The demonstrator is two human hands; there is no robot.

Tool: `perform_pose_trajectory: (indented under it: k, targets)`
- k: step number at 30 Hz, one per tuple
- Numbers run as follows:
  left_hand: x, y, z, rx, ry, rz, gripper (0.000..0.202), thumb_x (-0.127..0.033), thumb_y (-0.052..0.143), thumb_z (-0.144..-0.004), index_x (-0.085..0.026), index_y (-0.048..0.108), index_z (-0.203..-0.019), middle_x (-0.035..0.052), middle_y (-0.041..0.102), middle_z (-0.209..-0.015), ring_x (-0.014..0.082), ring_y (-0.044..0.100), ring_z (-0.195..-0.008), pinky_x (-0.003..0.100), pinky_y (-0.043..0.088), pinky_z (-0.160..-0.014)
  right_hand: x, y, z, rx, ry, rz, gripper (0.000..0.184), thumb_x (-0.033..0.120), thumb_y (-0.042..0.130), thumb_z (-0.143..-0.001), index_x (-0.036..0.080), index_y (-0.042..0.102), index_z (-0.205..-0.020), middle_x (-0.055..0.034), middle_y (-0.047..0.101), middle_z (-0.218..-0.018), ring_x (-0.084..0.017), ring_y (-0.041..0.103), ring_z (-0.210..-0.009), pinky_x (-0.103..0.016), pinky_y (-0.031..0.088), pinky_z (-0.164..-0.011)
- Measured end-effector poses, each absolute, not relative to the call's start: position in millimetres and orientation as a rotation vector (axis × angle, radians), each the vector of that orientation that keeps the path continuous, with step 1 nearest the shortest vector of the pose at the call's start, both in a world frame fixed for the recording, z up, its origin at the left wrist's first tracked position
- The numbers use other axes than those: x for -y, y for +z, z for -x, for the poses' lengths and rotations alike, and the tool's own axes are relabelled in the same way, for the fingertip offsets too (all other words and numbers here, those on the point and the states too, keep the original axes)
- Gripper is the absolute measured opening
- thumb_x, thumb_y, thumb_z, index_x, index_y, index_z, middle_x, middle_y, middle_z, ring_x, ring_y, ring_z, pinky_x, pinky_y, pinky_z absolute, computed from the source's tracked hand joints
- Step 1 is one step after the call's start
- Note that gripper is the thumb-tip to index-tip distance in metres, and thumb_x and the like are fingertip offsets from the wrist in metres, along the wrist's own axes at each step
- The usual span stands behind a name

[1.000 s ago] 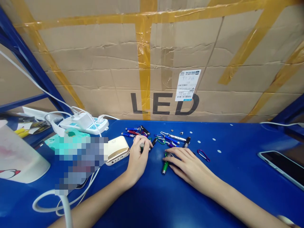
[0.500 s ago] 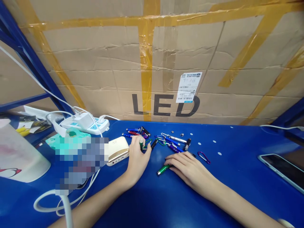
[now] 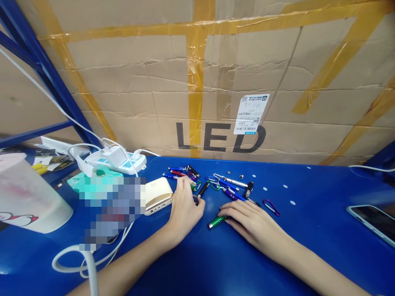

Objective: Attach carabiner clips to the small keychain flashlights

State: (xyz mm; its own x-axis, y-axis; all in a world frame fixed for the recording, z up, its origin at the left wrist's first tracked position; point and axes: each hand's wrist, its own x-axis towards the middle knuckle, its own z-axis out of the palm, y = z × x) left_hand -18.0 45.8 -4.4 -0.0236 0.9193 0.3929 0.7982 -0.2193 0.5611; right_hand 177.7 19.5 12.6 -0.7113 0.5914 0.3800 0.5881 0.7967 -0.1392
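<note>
At frame center, left hand [image 3: 185, 209] curled, hold unclear; right hand [image 3: 254, 228] open beside a green penlight [image 3: 216, 222]; more penlights [image 3: 231, 181] lying scattered, ungathered.

A huge corrugated cardboard carton [image 3: 138, 82] fills the space behind the counter [image 3: 308, 185], its creased face crossed by strips of yellow packing tape [image 3: 194, 102]. Large black "LED" lettering [image 3: 220, 137] is printed low on the carton, with a white shipping label [image 3: 251, 114] stuck just above the "D". A blue steel shelf upright [image 3: 52, 78] slants up the left side, joined by a blue crossbar [image 3: 40, 133], and a white cable [image 3: 61, 112] runs alongside it. The counter itself is glossy blue.
</note>
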Motion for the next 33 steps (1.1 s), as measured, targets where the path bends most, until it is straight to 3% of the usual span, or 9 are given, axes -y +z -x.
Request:
perform_pose_trajectory:
  k: [6,10,14,23,33]
  targets:
    - [-41.4,-3.6,14.7,-1.676,1.129,-2.108,0.031,-0.011,0.054,-0.065,-0.022,0.035,-0.086,0.0058,0.041,-0.100,0.0233,0.051,-0.096,0.037,0.047,-0.077,-20.6,9.8,-178.6,2.564,0.046,0.907,0.021,0.018,0.039,-0.093,0.023,0.057,-0.101,-0.0037,0.065,-0.103,-0.016,0.061,-0.093,-0.030,0.049,-0.077]
    - [-43.3,-9.9,16.5,-1.605,1.133,-2.152,0.042,0.003,0.047,-0.058,-0.022,0.035,-0.090,0.0060,0.040,-0.103,0.0233,0.048,-0.103,0.036,0.047,-0.081,-20.6,9.7,-178.7,2.559,0.041,0.908,0.021,0.018,0.040,-0.092,0.024,0.058,-0.102,-0.0028,0.065,-0.103,-0.015,0.062,-0.093,-0.030,0.050,-0.078]
    - [-46.4,-10.4,19.2,-1.549,1.211,-2.126,0.047,0.009,0.038,-0.053,-0.022,0.035,-0.088,0.0043,0.039,-0.099,0.0205,0.048,-0.097,0.033,0.045,-0.081,-20.7,9.7,-179.2,2.562,0.063,0.919,0.020,0.017,0.041,-0.091,0.023,0.056,-0.102,-0.0033,0.064,-0.102,-0.015,0.062,-0.091,-0.030,0.050,-0.077]
    - [-48.0,-4.5,19.7,-1.506,1.305,-2.053,0.039,0.011,0.037,-0.057,-0.022,0.032,-0.077,0.0009,0.037,-0.088,0.0150,0.045,-0.079,0.026,0.045,-0.068,-20.8,10.0,-179.5,2.569,0.100,0.960,0.019,0.016,0.041,-0.090,0.022,0.056,-0.102,-0.0044,0.063,-0.100,-0.017,0.061,-0.089,-0.032,0.050,-0.076]
    - [-48.2,-6.1,17.2,-1.440,1.391,-1.942,0.035,0.008,0.043,-0.060,-0.021,0.036,-0.080,0.0030,0.038,-0.096,0.0147,0.049,-0.079,0.027,0.050,-0.065,-19.6,11.8,-178.6,2.536,0.154,1.051,0.015,0.017,0.049,-0.085,0.021,0.057,-0.097,-0.0032,0.063,-0.093,-0.016,0.062,-0.083,-0.030,0.050,-0.073]
